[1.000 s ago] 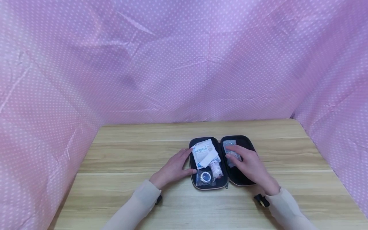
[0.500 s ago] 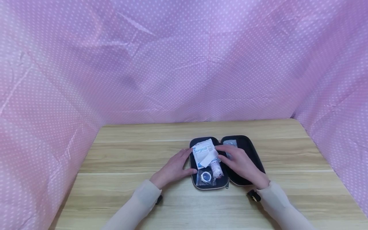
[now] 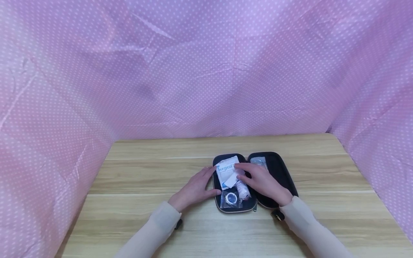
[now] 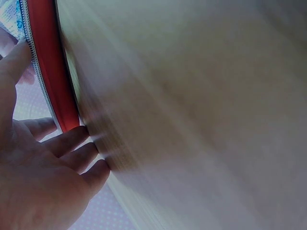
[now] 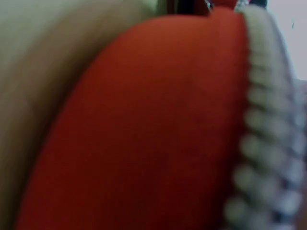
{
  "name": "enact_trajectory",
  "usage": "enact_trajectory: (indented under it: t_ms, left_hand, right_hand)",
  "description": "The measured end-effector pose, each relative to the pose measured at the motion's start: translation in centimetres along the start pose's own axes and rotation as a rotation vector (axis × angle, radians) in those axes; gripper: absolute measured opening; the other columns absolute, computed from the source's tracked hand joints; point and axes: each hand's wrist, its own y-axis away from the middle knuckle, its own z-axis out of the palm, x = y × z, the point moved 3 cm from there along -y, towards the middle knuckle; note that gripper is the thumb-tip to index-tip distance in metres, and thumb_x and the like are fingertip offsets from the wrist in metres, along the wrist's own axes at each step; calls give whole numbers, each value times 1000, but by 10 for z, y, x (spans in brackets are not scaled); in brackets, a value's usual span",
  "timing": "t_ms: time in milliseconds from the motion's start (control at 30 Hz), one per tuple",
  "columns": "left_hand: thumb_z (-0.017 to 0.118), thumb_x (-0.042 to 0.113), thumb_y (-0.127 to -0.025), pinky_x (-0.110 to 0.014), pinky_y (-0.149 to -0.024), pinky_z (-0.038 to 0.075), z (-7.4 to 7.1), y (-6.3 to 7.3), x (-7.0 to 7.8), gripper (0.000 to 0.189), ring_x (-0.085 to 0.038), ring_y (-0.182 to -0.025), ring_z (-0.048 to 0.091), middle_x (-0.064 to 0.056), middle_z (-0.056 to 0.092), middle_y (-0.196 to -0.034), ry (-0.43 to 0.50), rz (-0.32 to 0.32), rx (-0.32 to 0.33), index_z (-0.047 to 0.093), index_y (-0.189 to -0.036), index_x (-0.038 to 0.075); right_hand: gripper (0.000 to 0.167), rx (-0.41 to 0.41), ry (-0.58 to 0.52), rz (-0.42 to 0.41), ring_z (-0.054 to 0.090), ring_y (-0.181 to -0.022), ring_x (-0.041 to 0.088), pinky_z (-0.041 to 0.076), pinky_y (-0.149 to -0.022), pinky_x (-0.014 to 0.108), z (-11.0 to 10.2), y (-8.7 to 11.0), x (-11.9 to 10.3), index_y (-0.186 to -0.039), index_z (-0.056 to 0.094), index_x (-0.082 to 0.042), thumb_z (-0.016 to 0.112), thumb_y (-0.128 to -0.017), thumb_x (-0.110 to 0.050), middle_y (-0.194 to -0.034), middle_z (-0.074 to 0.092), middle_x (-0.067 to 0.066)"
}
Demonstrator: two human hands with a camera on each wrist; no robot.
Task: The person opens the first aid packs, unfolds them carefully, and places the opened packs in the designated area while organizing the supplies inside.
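A zip case with a black inside point(image 3: 281, 175) and red sides point(image 4: 50, 62) lies spread flat. Its left half holds a white packet printed "Surgical" point(image 3: 223, 175), a smaller white piece point(image 3: 230, 182), a white wrapped roll point(image 3: 243, 191) and a bagged round silver-rimmed item point(image 3: 231, 199). My left hand point(image 3: 195, 186) rests against the left edge, fingers and thumb spread along the rim. Across the hinge reaches my right hand point(image 3: 264, 181), with index finger and thumb apart over the packet's right side. Whether they touch it is unclear. The right wrist view shows mostly the case's red side and zipper.
In the case's right half lies a clear packet point(image 3: 259, 162), partly hidden by my right hand. A wood-grain table point(image 3: 145, 172) carries the case. Pink dotted cloth point(image 3: 193, 71) hangs behind the table and at both sides.
My right hand has moved left, from over the clear packet in the right half to the white packet in the left half. The left hand and the case have stayed put.
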Motion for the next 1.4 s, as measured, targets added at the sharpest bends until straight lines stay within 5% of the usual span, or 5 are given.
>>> enact_trajectory:
  t_ms: [367, 600, 867, 1067, 1400]
  left_hand:
    - [71, 57, -93, -53, -123, 28, 1, 1, 1, 94, -36, -154, 27, -14, 31, -167, 5, -7, 4, 28, -165, 16]
    - [72, 55, -93, -52, -123, 28, 1, 1, 2, 93, -36, -153, 28, -15, 33, -166, 8, 4, 9, 28, -165, 15]
    - [72, 55, -93, -52, -123, 28, 0, 2, 3, 93, -36, -153, 28, -15, 33, -166, 13, -3, 8, 28, -165, 14]
    - [71, 56, -93, -53, -123, 27, 0, 2, 2, 93, -36, -154, 26, -15, 32, -166, 13, -5, 10, 29, -165, 15]
    - [72, 55, -93, -54, -123, 27, 2, 3, 2, 93, -37, -154, 26, -17, 32, -166, 25, 3, 12, 29, -164, 13]
  right_hand:
    - [37, -66, 97, 66, 60, -127, 35, 47, -107, 57, 5, -6, -1, -135, 68, -4, 70, -100, -16, -135, 66, 16]
    - [27, -60, 131, 105, 60, -107, 24, 54, -96, 49, 5, -7, -1, -124, 75, -10, 74, -97, -12, -118, 63, 8]
    - [12, 75, 69, 65, 61, -96, 18, 56, -89, 45, -5, -1, -3, -108, 77, -13, 75, -96, -12, -111, 67, 2]
    - [12, 257, 194, 21, 66, -93, 21, 58, -81, 44, -15, 10, -1, -105, 79, -9, 78, -93, -6, -107, 70, 7]
    - [12, 180, 273, 93, 63, -99, 24, 57, -90, 48, -12, 26, 10, -104, 81, -9, 80, -92, -10, -112, 66, 8]
